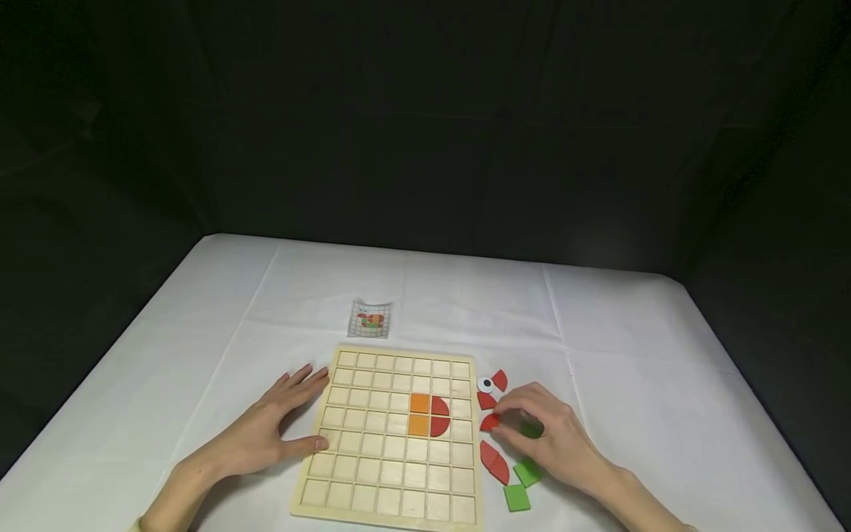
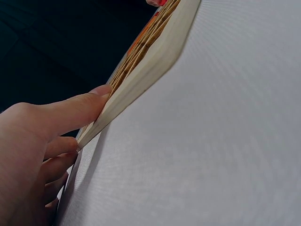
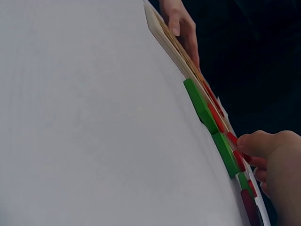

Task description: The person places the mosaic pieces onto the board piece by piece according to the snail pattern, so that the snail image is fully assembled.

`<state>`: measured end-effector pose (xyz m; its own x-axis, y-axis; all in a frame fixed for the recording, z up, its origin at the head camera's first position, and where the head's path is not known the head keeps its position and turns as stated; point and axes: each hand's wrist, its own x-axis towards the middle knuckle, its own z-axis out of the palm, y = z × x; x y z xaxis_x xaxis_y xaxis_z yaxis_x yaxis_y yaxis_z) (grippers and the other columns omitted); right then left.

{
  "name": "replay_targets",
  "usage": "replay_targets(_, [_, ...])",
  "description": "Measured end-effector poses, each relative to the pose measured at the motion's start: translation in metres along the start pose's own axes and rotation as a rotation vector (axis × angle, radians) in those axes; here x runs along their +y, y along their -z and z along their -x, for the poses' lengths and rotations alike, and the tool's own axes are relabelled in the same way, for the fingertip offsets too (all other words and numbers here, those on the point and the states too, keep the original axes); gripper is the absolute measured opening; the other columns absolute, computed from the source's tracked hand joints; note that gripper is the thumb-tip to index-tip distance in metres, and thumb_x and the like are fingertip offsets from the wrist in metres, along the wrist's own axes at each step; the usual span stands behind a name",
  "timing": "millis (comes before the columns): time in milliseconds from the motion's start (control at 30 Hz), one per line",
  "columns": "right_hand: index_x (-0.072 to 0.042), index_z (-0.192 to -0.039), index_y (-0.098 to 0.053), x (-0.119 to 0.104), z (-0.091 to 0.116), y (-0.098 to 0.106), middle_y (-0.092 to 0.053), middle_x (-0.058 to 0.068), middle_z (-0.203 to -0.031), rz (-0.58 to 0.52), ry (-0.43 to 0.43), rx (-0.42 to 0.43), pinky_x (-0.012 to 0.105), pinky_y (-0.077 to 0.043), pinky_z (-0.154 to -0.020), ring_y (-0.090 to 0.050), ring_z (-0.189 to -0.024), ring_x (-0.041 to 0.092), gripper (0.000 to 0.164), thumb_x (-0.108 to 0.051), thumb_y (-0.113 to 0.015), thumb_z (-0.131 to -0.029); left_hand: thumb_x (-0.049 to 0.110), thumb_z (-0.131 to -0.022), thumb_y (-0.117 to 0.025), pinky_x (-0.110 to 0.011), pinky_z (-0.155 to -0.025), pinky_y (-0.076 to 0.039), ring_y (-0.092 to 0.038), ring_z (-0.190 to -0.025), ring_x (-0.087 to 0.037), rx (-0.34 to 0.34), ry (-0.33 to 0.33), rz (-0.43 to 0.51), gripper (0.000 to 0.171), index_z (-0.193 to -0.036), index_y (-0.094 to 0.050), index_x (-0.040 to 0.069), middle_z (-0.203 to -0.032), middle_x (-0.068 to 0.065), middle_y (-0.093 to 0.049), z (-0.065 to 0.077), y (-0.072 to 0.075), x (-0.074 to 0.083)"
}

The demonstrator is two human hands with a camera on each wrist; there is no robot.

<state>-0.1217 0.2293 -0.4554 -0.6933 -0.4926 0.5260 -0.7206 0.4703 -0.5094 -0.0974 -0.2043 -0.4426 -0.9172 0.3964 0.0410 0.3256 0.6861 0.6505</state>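
Black drape (image 1: 425, 133) backed the white table (image 1: 199, 325). Right hand (image 1: 565, 437), lower right, pinched a red piece (image 1: 488, 423) just beside the board (image 1: 362, 469), lower centre of frame. Left hand (image 1: 255, 428), lower left, spread, touched board's left rim.

The left hand (image 1: 264, 432) has its fingers stretched forward and slightly spread, its thumb pointing toward the right hand (image 1: 564, 442), whose thumb and index finger curve together in a pinch. The left forearm (image 1: 176, 499) and right forearm (image 1: 648, 506) slant back and outward behind their hands.
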Motion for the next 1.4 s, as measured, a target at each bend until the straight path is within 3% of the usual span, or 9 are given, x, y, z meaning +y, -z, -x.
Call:
replay_targets(167, [-0.02,-0.105,-0.071,-0.003,-0.004,-0.001,-0.068,-0.008,-0.104,-0.017,-0.009,0.028,0.012,-0.053,-0.083,-0.061,-0.098,0.006,0.039,-0.006,-0.088,-0.073,0.057,-0.081,-0.076,-0.049,-0.127,-0.008,-0.016,-0.155,-0.027,-0.006,0.003,-0.002,0.089,-0.153,-0.042,0.016,-0.163,0.004,-0.031,-0.001,0.0,0.0])
replay_targets(367, [-0.02,-0.107,-0.071,-0.011,-0.013,-0.014,-0.069,-0.007,-0.104,-0.071,-0.018,0.036,0.01,-0.049,-0.092,-0.061,-0.1,0.008,0.037,-0.009,-0.087,-0.076,0.056,-0.081,-0.075,-0.041,-0.127,-0.006,-0.017,-0.154,-0.027,0.0,-0.013,-0.003,0.089,-0.152,-0.043,0.015,-0.163,0.002,-0.032,0.0,0.002,-0.001])
replay_targets(533, [-0.02,-0.106,-0.07,-0.016,-0.022,-0.028,-0.069,-0.007,-0.1,-0.099,0.013,0.015,0.014,-0.05,-0.087,-0.061,-0.094,0.01,0.032,-0.011,-0.085,-0.079,0.056,-0.081,-0.075,-0.032,-0.128,-0.003,-0.018,-0.154,-0.028,0.015,-0.02,-0.018,0.089,-0.152,-0.043,0.014,-0.162,0.002,-0.034,0.002,0.0,-0.001])
replay_targets(667, [-0.019,-0.106,-0.07,-0.019,-0.026,-0.038,-0.069,-0.008,-0.102,-0.101,0.025,0.0,0.019,-0.053,-0.081,-0.061,-0.094,0.009,0.03,-0.012,-0.084,-0.081,0.056,-0.08,-0.076,-0.039,-0.128,-0.005,-0.018,-0.154,-0.028,0.021,-0.018,-0.026,0.089,-0.152,-0.043,0.014,-0.162,0.002,-0.034,0.003,0.0,-0.001])
replay_targets(900, [-0.016,-0.106,-0.07,-0.024,-0.034,-0.05,-0.07,-0.007,-0.105,-0.081,0.028,0.009,0.018,-0.053,-0.086,-0.061,-0.102,0.009,0.03,-0.012,-0.084,-0.08,0.056,-0.081,-0.076,-0.043,-0.127,-0.007,-0.018,-0.154,-0.028,0.018,-0.021,-0.026,0.089,-0.152,-0.043,0.014,-0.162,0.002,-0.034,0.003,0.001,-0.001])
replay_targets(1067, [-0.015,-0.106,-0.071,-0.028,-0.038,-0.055,-0.07,-0.006,-0.104,-0.069,0.032,0.011,0.02,-0.054,-0.081,-0.06,-0.101,0.009,0.028,-0.012,-0.084,-0.081,0.057,-0.081,-0.075,-0.052,-0.125,-0.01,-0.018,-0.154,-0.029,0.009,-0.017,-0.021,0.089,-0.152,-0.043,0.014,-0.162,0.002,-0.034,0.002,0.002,-0.002])
replay_targets(1167, [-0.014,-0.106,-0.071,-0.03,-0.042,-0.059,-0.071,-0.006,-0.102,-0.048,0.058,0.019,0.02,-0.054,-0.08,-0.06,-0.099,0.009,0.028,-0.012,-0.083,-0.081,0.057,-0.082,-0.075,-0.046,-0.126,-0.009,-0.018,-0.154,-0.029,0.009,-0.018,-0.019,0.089,-0.152,-0.043,0.014,-0.162,0.003,-0.034,0.003,0.003,-0.002])
replay_targets(1300, [-0.015,-0.103,-0.072,-0.033,-0.047,-0.066,-0.071,-0.007,-0.099,-0.017,0.083,0.038,0.02,-0.054,-0.081,-0.06,-0.097,0.009,0.025,-0.012,-0.084,-0.081,0.056,-0.082,-0.075,-0.03,-0.127,-0.005,-0.019,-0.154,-0.029,0.021,-0.022,-0.021,0.088,-0.152,-0.044,0.014,-0.162,0.004,-0.034,0.005,0.003,-0.003])
replay_targets(1400, [-0.015,-0.101,-0.072,-0.036,-0.052,-0.072,-0.071,-0.007,-0.097,-0.003,0.08,0.039,0.02,-0.054,-0.08,-0.06,-0.096,0.009,0.022,-0.014,-0.083,-0.082,0.056,-0.081,-0.075,-0.028,-0.127,-0.005,-0.019,-0.154,-0.029,0.023,-0.02,-0.021,0.088,-0.152,-0.044,0.014,-0.162,0.004,-0.034,0.005,0.002,-0.003])
